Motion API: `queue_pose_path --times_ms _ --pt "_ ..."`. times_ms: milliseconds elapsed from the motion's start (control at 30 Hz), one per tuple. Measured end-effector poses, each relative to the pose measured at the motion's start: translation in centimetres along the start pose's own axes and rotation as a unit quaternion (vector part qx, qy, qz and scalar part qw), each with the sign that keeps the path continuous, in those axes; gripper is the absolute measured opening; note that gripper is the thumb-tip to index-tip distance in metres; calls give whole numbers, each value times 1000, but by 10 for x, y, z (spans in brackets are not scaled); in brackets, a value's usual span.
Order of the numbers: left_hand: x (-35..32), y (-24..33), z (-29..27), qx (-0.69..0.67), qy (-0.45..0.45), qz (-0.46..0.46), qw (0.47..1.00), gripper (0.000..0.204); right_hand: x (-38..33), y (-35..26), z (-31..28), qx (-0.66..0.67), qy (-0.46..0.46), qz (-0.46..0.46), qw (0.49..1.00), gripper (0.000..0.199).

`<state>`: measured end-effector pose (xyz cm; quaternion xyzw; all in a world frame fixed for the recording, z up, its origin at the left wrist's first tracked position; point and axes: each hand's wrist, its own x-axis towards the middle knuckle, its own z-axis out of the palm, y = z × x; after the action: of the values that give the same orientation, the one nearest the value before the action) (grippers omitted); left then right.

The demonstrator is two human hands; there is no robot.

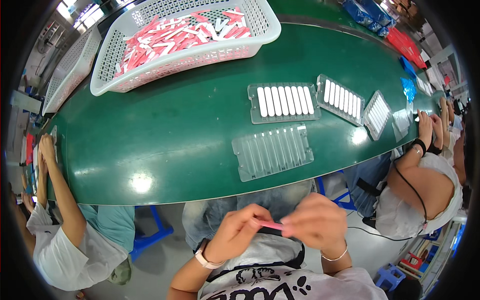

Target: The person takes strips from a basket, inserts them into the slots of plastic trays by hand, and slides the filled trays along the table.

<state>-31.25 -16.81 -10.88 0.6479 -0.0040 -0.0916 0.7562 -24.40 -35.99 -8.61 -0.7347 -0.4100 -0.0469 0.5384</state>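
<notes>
One slim pink strip (269, 224) held between two bare hands, in front of the table edge.

The strip bridges the gap between the hands; the left hand (236, 231) pinches one end between thumb and forefinger; the right hand (318, 222) closes on the other end, though it is blurred, so its exact grip is hard to judge; on the glossy green table (175, 130) lie three clear plastic trays (285, 119) with rows of white rounded bars (284, 101), and one clear grooved plastic tray (274, 151) nearest the person; beyond stand two white perforated plastic baskets (190, 62), the larger heaped with pink and white slim pieces (185, 37).
</notes>
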Motion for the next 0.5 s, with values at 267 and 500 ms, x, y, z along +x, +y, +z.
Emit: queue_pose_path --times_ms 267,500 --pt "7 7 2 113 104 13 988 18 11 -17 -24 -292 81 -140 943 17" --pt "42 27 18 490 95 175 849 48 21 2 -34 -242 72 0 968 19"
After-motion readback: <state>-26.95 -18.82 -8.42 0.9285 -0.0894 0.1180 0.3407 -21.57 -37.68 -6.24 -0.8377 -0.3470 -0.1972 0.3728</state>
